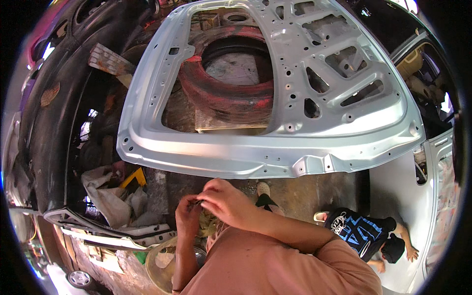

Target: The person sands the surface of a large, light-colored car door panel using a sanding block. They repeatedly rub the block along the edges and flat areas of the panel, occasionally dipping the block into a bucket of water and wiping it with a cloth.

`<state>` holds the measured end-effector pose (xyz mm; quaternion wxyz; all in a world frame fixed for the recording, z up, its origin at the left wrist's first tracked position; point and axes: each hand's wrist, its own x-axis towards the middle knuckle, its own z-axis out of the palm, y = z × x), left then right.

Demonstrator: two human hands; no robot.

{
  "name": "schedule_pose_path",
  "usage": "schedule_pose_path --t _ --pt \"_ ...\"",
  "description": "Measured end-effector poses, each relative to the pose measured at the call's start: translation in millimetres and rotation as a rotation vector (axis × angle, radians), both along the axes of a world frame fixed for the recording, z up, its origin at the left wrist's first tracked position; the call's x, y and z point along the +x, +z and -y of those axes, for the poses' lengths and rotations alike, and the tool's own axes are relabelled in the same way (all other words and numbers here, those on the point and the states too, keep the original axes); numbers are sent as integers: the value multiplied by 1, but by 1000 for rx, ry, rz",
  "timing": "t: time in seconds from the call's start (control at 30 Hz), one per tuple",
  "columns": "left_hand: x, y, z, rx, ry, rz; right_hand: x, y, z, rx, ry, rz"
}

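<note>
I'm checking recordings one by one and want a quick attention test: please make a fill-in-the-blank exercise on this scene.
1. In the picture, the left hand lies to the ____ of the right hand.
2. The large opening in the silver panel shows a red-streaked, ring-shaped rubber ____.
3. At the lower right, the co-worker wears a cap coloured ____.

Missing words: left; tire; black.
</note>
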<state>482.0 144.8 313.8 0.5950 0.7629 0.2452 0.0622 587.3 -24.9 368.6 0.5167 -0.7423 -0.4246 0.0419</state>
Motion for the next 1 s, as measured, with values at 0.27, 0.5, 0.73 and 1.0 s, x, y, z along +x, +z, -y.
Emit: schedule_pose_path --t 0.27,0.5,0.73,1.0 --pt "-7 41 14 11 -60 61 -3 4 5 -12 -149 -605" --pt "-4 40 18 167 66 128 -1 -4 4 120 -61 -899" --pt "0 53 28 315 44 229 -9 2 -2 118 -151 -749" --pt "-3 47 28 222 167 265 -14 15 -13 53 -55 -360"
